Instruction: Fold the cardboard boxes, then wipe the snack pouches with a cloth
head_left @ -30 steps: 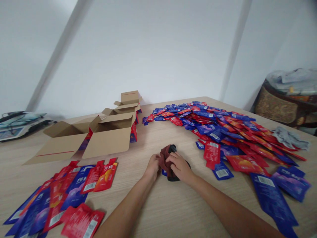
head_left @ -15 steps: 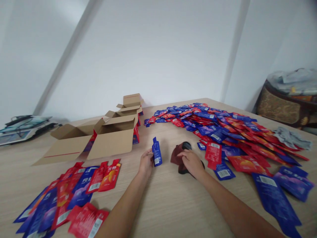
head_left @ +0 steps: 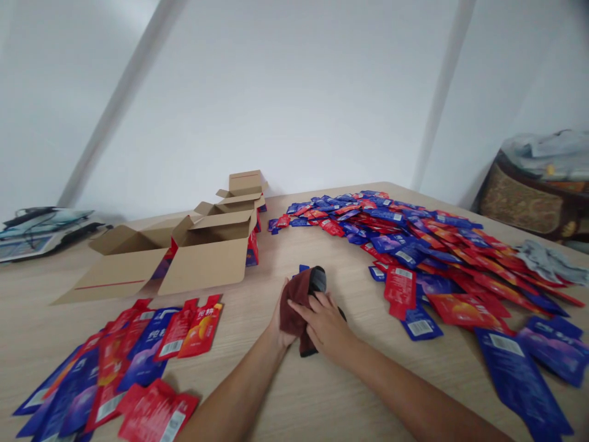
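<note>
My left hand (head_left: 277,326) is closed on a small blue pouch (head_left: 304,268); only the pouch's tip shows above the cloth. A dark brown cloth (head_left: 297,301) with a grey underside covers the rest of it. My right hand (head_left: 329,328) presses the cloth against the pouch, its fingers curled over the fabric. Both hands meet just above the tabletop. On the left lies a fanned row of red and blue pouches (head_left: 108,368), with a few red pouches (head_left: 159,411) stacked in front of it.
Open cardboard boxes (head_left: 207,261) stand in a line at the left, flaps folded out. A large heap of red and blue pouches (head_left: 414,239) spreads over the right side. A grey cloth (head_left: 547,261) lies on its edge. A patterned chair (head_left: 519,196) stands beyond the table.
My right hand has carried the brown cloth left onto the blue pouch in my left hand. The pouch, fully visible before, is now mostly covered.
</note>
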The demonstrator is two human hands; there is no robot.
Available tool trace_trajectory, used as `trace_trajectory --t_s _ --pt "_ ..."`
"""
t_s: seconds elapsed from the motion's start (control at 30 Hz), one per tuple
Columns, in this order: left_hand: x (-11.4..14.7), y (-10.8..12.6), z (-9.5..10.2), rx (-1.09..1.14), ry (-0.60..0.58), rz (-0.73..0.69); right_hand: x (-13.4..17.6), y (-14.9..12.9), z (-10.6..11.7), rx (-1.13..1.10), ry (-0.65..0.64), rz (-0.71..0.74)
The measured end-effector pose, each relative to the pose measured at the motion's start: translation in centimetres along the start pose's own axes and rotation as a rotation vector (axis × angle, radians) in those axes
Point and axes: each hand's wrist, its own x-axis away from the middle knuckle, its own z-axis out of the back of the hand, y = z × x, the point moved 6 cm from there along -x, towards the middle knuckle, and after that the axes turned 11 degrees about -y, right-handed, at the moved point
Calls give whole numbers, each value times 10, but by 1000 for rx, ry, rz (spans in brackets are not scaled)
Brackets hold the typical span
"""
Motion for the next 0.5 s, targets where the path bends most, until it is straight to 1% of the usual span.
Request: trace_trajectory --t_s 0.07,0.2,0.27,0.33,0.4,0.47,0.5 --pt "-1 -7 -5 27 4 34 -5 17 5 42 22 -94" --pt "0 -23 -8 -84 101 221 -7 68 13 117 41 -304" --pt "1 -25 -9 -101 102 241 -1 96 16 135 43 -416" --pt "0 -25 -10 -85 65 241 6 116 21 113 106 -489" --pt "0 -26 -9 -79 42 254 14 123 29 50 238 -487" --pt "-1 -28 -6 -92 64 286 16 115 32 -19 347 -411" --pt "-1 -29 -4 -106 91 291 14 107 30 -40 358 -356"
